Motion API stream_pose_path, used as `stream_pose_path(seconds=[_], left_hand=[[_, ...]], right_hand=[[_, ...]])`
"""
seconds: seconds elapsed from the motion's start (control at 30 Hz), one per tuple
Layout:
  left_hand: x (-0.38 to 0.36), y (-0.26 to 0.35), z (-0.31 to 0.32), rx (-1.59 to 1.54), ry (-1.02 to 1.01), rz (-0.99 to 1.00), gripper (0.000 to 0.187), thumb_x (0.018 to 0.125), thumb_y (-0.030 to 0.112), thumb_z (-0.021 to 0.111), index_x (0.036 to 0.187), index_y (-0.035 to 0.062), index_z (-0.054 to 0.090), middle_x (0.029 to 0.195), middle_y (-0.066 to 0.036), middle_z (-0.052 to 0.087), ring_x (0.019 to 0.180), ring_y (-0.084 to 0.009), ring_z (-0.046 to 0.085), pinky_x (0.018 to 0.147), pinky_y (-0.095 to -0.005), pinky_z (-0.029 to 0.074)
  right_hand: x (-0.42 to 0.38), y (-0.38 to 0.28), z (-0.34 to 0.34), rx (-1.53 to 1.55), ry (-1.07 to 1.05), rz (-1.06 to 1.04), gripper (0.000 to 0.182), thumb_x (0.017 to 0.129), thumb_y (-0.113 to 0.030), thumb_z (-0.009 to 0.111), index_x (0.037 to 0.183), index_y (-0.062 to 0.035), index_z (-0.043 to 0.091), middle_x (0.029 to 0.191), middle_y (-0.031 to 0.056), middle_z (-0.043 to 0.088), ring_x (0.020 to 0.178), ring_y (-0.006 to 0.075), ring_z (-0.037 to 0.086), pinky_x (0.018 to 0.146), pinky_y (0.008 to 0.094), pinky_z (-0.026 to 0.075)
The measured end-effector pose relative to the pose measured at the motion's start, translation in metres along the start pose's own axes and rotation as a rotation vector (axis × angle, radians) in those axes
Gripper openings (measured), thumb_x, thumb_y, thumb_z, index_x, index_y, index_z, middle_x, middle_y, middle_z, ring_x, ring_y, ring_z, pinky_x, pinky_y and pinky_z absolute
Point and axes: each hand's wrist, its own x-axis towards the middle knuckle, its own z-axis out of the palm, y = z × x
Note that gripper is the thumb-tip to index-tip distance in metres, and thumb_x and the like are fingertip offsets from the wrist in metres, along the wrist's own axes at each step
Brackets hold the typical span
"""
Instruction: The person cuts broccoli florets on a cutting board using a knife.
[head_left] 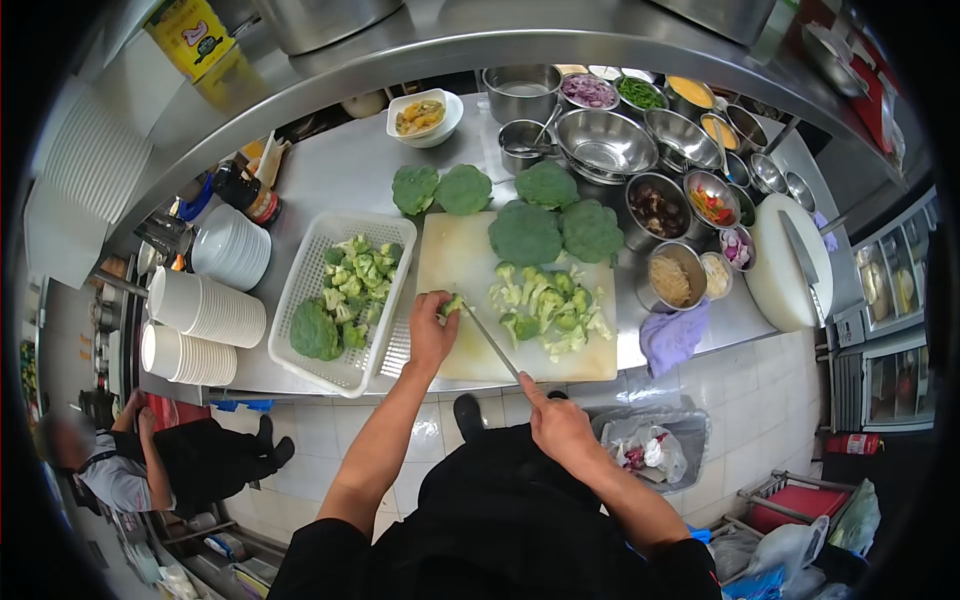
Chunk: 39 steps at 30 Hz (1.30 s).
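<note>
My left hand [433, 328] pinches a small broccoli floret [453, 305] over the left side of the pale cutting board [450, 255]. In my right hand [560, 425] is the handle of a knife [492, 342], its blade slanting up and left so the tip is close to the floret. Cut broccoli pieces [545, 308] lie in a pile on the board, right of the blade. Behind them sit large broccoli heads [525, 232], several in all. To the left, a white perforated basket [285, 315] holds more florets and a larger green piece.
Stacks of white bowls [205, 305] line the counter's left end. Metal bowls [605, 140] of ingredients crowd the back right, near a purple cloth [672, 335]. A second knife [800, 250] rests on a round white board [765, 270]. A lined bin [650, 450] stands below; another person [150, 450] is at left.
</note>
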Motion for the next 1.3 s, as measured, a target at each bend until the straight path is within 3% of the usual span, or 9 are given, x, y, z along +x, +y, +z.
stream_pose_path(seconds=[0.43, 0.63, 0.73, 0.83, 1.03, 1.13, 1.17, 1.2, 1.3], left_hand=[[0.004, -0.007, -0.016, -0.071, -0.176, 0.207, 0.029, 0.075, -0.016, 0.062, 0.097, 0.0026, 0.058, 0.105, -0.015, 0.061, 0.1, -0.0362, 0.061, 0.084, -0.0411, 0.051], [-0.032, -0.035, -0.039, 0.08, -0.2, 0.237, 0.016, 0.08, -0.003, 0.065, 0.095, 0.0017, 0.06, 0.127, -0.019, 0.061, 0.114, -0.0383, 0.059, 0.096, -0.045, 0.048], [-0.044, -0.018, -0.046, 0.103, -0.156, 0.18, 0.02, 0.075, 0.005, 0.073, 0.09, 0.0056, 0.06, 0.131, -0.019, 0.059, 0.118, -0.0398, 0.055, 0.101, -0.0456, 0.044], [-0.043, -0.013, -0.037, 0.159, -0.117, 0.159, 0.025, 0.074, 0.013, 0.078, 0.092, 0.0064, 0.062, 0.128, -0.017, 0.062, 0.12, -0.0371, 0.055, 0.1, -0.0474, 0.043], [-0.038, -0.022, -0.02, 0.124, -0.137, -0.03, 0.025, 0.074, 0.012, 0.08, 0.088, 0.007, 0.059, 0.116, -0.013, 0.067, 0.113, -0.0328, 0.059, 0.099, -0.0429, 0.045], [-0.031, -0.018, -0.042, -0.122, 0.051, -0.083, 0.029, 0.073, 0.008, 0.081, 0.089, 0.0055, 0.057, 0.112, -0.013, 0.067, 0.112, -0.0307, 0.06, 0.099, -0.042, 0.044], [-0.016, -0.002, -0.068, 0.022, 0.124, -0.043, 0.036, 0.071, 0.005, 0.082, 0.101, 0.0043, 0.061, 0.112, -0.016, 0.067, 0.11, -0.0306, 0.062, 0.096, -0.041, 0.047], [0.002, 0.037, -0.092, 0.276, 0.387, 0.086, 0.05, 0.073, 0.003, 0.08, 0.119, 0.0042, 0.062, 0.112, -0.017, 0.068, 0.109, -0.0332, 0.063, 0.095, -0.0417, 0.049], [0.034, 0.098, -0.112, 0.232, 0.35, 0.256, 0.051, 0.076, 0.003, 0.076, 0.125, 0.0037, 0.062, 0.111, -0.018, 0.067, 0.11, -0.0369, 0.062, 0.1, -0.0431, 0.048]], right_hand=[[0.013, 0.014, 0.009, -0.064, -0.025, -0.059, 0.064, 0.089, -0.008, 0.058, 0.151, -0.019, 0.046, 0.071, 0.0221, 0.066, 0.067, 0.041, 0.067, 0.066, 0.0549, 0.054], [0.006, 0.026, 0.0, 0.121, -0.063, -0.008, 0.061, 0.091, -0.01, 0.056, 0.15, -0.0252, 0.047, 0.071, 0.0226, 0.066, 0.07, 0.0441, 0.065, 0.07, 0.0546, 0.053], [-0.001, 0.017, -0.013, 0.134, -0.082, 0.016, 0.06, 0.092, -0.011, 0.056, 0.149, -0.0252, 0.047, 0.074, 0.0226, 0.067, 0.071, 0.0446, 0.065, 0.07, 0.0548, 0.054], [0.001, 0.005, -0.017, 0.121, -0.034, -0.022, 0.061, 0.092, -0.011, 0.056, 0.15, -0.0252, 0.047, 0.074, 0.0217, 0.067, 0.071, 0.0446, 0.064, 0.07, 0.0544, 0.054], [0.006, 0.025, 0.012, 0.174, -0.088, -0.03, 0.062, 0.092, -0.01, 0.056, 0.151, -0.0251, 0.044, 0.075, 0.0226, 0.066, 0.071, 0.0434, 0.065, 0.071, 0.0538, 0.053], [-0.008, 0.028, -0.01, 0.203, -0.161, 0.013, 0.064, 0.092, -0.009, 0.056, 0.152, -0.0256, 0.042, 0.075, 0.0221, 0.066, 0.069, 0.0431, 0.065, 0.07, 0.054, 0.053], [-0.014, 0.03, -0.014, 0.207, -0.178, 0.037, 0.064, 0.092, -0.009, 0.056, 0.152, -0.0258, 0.042, 0.075, 0.0223, 0.066, 0.07, 0.0431, 0.065, 0.071, 0.0541, 0.052], [-0.016, 0.032, -0.014, 0.206, -0.141, 0.006, 0.064, 0.092, -0.01, 0.056, 0.152, -0.0262, 0.042, 0.075, 0.0225, 0.066, 0.07, 0.0435, 0.065, 0.071, 0.0543, 0.052], [-0.01, 0.027, -0.009, 0.203, -0.079, -0.077, 0.064, 0.092, -0.011, 0.056, 0.152, -0.0271, 0.041, 0.074, 0.0231, 0.066, 0.07, 0.0444, 0.064, 0.072, 0.0545, 0.052]])
